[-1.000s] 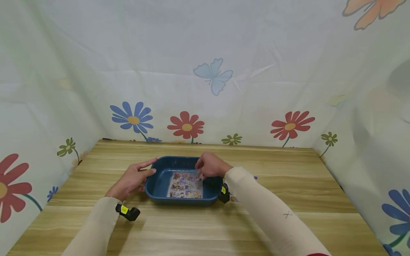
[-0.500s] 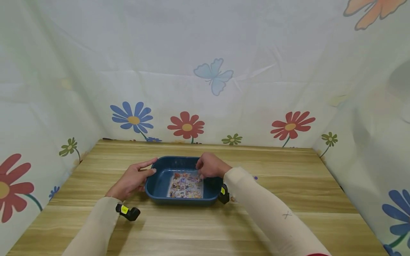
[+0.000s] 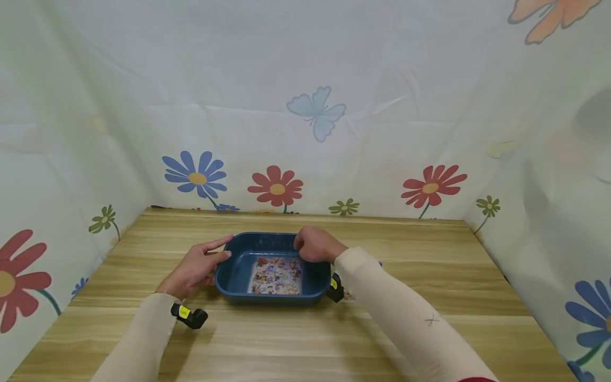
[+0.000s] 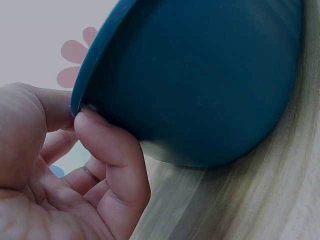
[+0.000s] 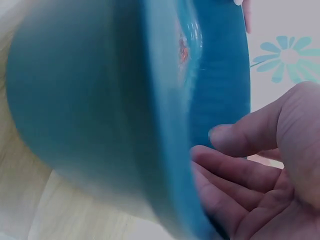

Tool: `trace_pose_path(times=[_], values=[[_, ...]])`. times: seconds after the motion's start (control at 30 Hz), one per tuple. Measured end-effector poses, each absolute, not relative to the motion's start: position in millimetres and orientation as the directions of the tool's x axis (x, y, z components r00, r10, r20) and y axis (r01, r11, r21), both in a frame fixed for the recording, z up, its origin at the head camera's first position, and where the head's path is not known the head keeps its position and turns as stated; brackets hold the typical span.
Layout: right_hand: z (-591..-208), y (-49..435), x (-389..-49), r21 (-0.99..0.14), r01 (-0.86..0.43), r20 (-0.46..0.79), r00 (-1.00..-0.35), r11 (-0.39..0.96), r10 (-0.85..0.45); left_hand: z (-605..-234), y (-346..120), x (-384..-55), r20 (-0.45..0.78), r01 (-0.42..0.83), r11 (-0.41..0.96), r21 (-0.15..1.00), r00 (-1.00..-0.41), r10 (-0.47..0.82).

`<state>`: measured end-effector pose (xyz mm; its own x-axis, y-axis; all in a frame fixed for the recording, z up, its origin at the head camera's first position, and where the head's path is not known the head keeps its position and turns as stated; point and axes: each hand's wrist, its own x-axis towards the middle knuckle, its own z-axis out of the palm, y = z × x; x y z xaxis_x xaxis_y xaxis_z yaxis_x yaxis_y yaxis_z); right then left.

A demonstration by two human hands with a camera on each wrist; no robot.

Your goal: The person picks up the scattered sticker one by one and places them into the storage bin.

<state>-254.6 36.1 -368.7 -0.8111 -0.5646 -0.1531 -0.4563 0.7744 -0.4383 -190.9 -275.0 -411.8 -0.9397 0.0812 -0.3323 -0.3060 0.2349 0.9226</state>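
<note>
A dark blue rectangular basin (image 3: 274, 300) with rounded corners stands on the table. On its floor lies a sheet (image 3: 276, 276) with many small colourful prints; its exact kind is unclear. My left hand (image 3: 197, 268) holds the basin's left end, with thumb and fingers at the rim (image 4: 92, 65) in the left wrist view. My right hand (image 3: 319, 244) hangs over the right part of the basin, fingers bent. In the right wrist view, the thumb (image 5: 235, 137) stands slightly apart from the fingers, with nothing visible between them.
Small colourful pieces (image 3: 350, 295) on the wood-grain table (image 3: 267, 345) are partly hidden by the right forearm. A flower-printed curtain (image 3: 238, 132) surrounds the table's back and sides. Black wrist cameras (image 3: 190, 316) sit on both wrists.
My right fingers have come off the sheet's far right corner, rising slightly. The sheet now looks flatter, with less glare. My left hand keeps its place on the basin.
</note>
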Motion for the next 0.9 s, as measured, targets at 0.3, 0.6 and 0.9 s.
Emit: trace_pose_path(times=[0.3, 0.6, 0.9], values=[[-359, 43, -251, -0.475, -0.507, -0.117, -0.774, 0.72, -0.622, -412, -276, -192, -0.332, -0.306, 0.243, 0.92, -0.94, 0.074], [-344, 54, -243, -0.487, -0.533, -0.096, -0.754, 0.691, -0.65, -410, -275, -191, -0.33, -0.305, 0.242, 0.921, -0.941, 0.071], [-337, 73, -236, -0.508, -0.552, -0.058, -0.744, 0.661, -0.666, -410, -274, -190, -0.332, -0.305, 0.252, 0.918, -0.94, 0.072]])
